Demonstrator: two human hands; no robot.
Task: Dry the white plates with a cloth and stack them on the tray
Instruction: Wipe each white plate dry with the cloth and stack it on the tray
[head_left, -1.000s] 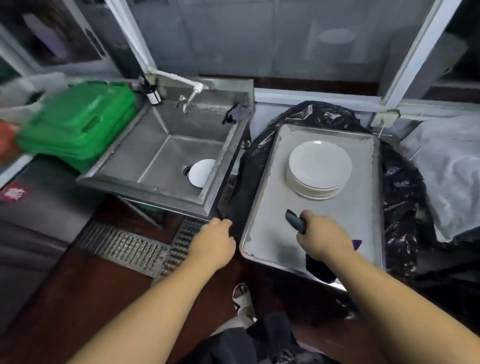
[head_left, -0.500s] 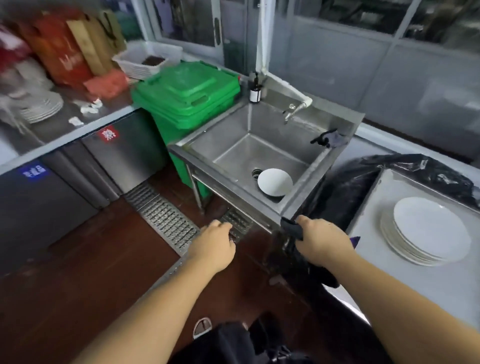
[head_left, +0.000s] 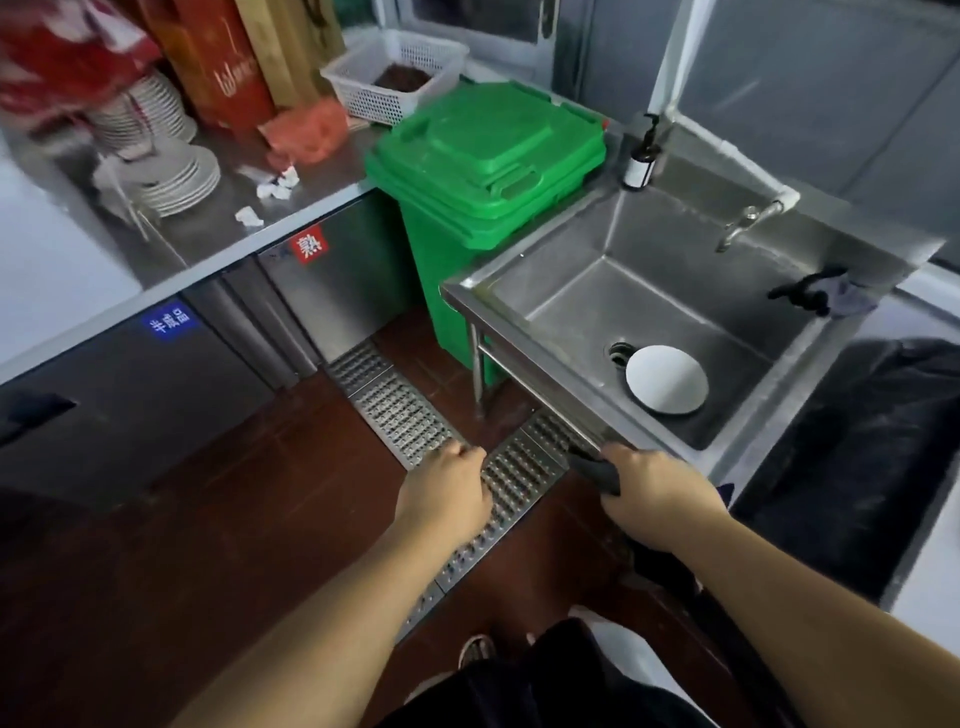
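Here the right hand (head_left: 657, 496) is closed around a dark cloth (head_left: 597, 470); the left hand (head_left: 447, 491) seems loosely curled and empty. One white plate (head_left: 666, 379) lies in the sink (head_left: 550, 296) by the drain.

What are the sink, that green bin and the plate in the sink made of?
The sink looks like brushed stainless steel: grey with dull reflections. The green bin seems moulded plastic, uniformly coloured with a soft sheen. The white plate is probably glazed ceramic, smooth and bright, though melamine can't be ruled out.
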